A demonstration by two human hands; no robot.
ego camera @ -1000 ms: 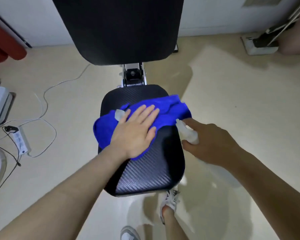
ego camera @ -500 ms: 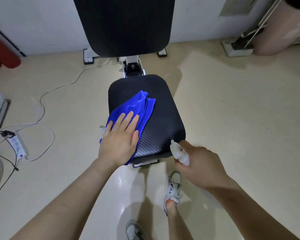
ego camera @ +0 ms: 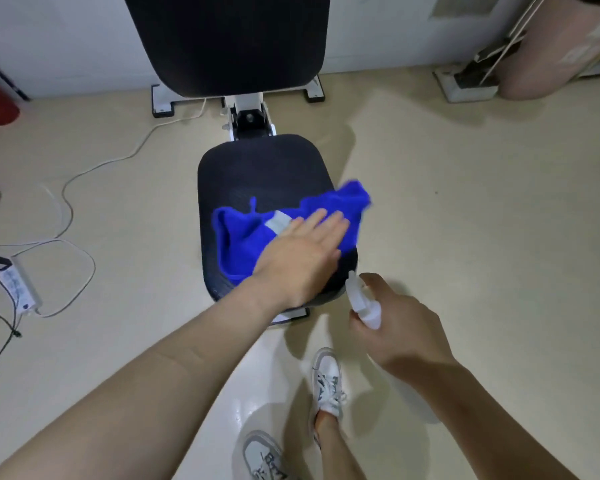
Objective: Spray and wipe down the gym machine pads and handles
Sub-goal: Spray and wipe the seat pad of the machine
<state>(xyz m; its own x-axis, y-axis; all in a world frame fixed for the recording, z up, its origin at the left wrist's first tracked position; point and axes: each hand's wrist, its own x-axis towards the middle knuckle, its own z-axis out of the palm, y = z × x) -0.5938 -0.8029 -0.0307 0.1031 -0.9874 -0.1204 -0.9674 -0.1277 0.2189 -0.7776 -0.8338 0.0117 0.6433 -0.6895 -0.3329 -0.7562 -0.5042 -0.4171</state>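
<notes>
Left hand (ego camera: 300,252), fingers flat, is pressing the soft, limp cloth (ego camera: 243,237) onto the seat pad (ego camera: 257,168); palm pressure suits it best. Right hand (ego camera: 400,327) is gripping the light spray bottle (ego camera: 362,301) by its neck.

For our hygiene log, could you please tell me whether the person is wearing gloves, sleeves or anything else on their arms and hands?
No gloves: the left hand and right hand are bare. The left forearm and right forearm are bare too, with no sleeve showing up to the frame's edge. No watch, bracelet or ring is visible.
</notes>
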